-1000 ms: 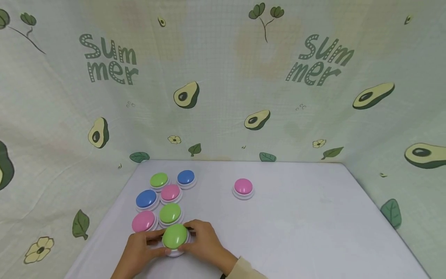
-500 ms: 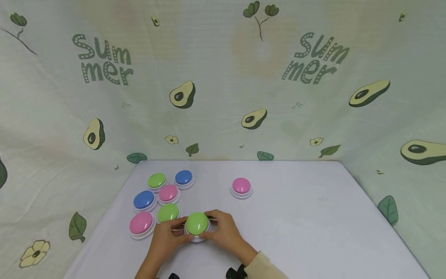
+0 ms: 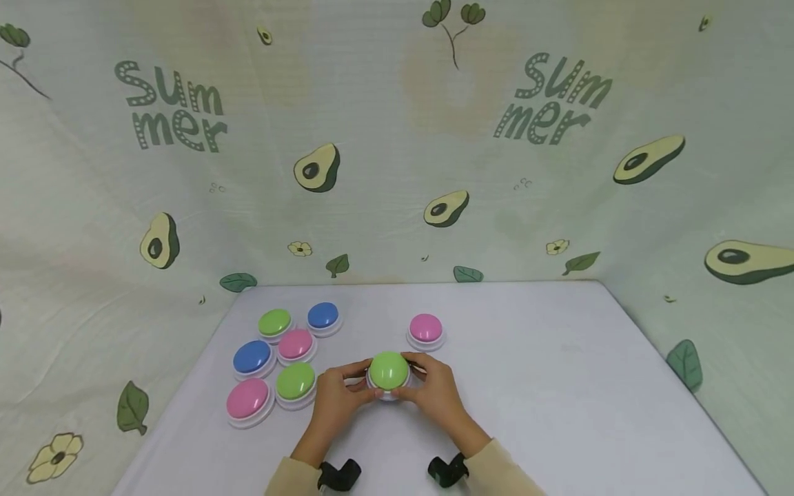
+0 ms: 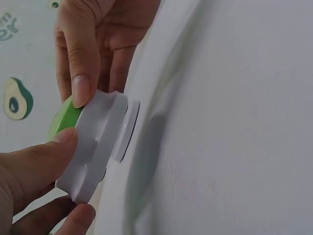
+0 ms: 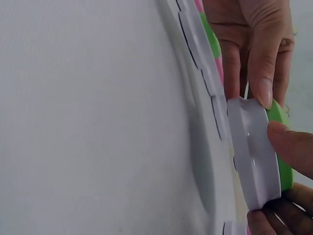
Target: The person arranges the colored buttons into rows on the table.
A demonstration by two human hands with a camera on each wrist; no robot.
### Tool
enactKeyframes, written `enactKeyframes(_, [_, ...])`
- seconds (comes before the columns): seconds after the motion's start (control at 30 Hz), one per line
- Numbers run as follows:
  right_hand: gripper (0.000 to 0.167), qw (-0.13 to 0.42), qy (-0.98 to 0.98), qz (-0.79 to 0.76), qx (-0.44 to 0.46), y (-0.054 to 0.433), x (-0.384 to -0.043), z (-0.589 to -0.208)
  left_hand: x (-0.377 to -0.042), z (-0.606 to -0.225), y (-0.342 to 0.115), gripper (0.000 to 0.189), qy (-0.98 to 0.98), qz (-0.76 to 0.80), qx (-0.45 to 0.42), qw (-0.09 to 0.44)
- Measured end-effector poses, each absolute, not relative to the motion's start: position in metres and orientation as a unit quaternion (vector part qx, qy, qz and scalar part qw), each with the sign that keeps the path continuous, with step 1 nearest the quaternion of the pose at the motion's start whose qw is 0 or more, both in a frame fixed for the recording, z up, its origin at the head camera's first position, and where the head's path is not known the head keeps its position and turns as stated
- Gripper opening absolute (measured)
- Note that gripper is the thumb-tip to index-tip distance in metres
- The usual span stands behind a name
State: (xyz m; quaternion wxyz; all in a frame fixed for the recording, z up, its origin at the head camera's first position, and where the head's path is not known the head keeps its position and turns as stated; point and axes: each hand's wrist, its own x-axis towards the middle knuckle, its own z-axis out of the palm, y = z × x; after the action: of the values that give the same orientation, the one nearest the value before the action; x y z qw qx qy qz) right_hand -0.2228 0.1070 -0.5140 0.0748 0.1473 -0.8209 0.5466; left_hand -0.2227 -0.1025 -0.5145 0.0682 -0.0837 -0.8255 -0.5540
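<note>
Between both hands is a push button with a green dome [image 3: 389, 370] and a round white base [image 4: 93, 147]. My left hand [image 3: 338, 399] pinches its left side, thumb at the near rim and fingers curled behind. On the opposite side, my right hand [image 3: 436, 391] grips it the same way. Both wrist views show the button raised off the white table, its shadow below. A pink button [image 3: 426, 328] stands just beyond the right hand. Close by the left hand is another green button [image 3: 295, 381].
More buttons group at the table's left: a near pink one [image 3: 247, 398], a blue one [image 3: 251, 357], a middle pink one [image 3: 295, 344], a far green one [image 3: 274, 322] and a far blue one [image 3: 323, 315]. An avocado-print cloth [image 3: 378, 138] hangs behind the table [image 3: 558, 386].
Both hands have carried the green button rightward and farther from me, away from the left group. The other buttons keep their places while the head view shifts slightly.
</note>
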Motion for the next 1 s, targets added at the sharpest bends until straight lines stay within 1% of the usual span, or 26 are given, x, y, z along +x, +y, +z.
enactKeyframes(0.17, [0.066,0.090,-0.822,0.550,0.115,0.127,-0.227,-0.512,-0.235,-0.515,-0.077,0.057,-0.830,-0.546,-0.097,0.068])
enactKeyframes(0.37, [0.066,0.095,-0.824,0.553,0.075,0.149,-0.231,-0.512,-0.246,-0.518,-0.049,0.056,-0.824,-0.548,-0.117,0.084])
enactKeyframes(0.67, [0.065,0.109,-0.836,0.536,0.047,0.180,-0.239,-0.512,-0.256,-0.525,-0.007,0.052,-0.802,-0.578,-0.113,0.094])
enactKeyframes(1.0, [0.066,0.102,-0.845,0.525,0.021,0.212,-0.239,-0.511,-0.257,-0.525,0.028,0.051,-0.785,-0.603,-0.116,0.085])
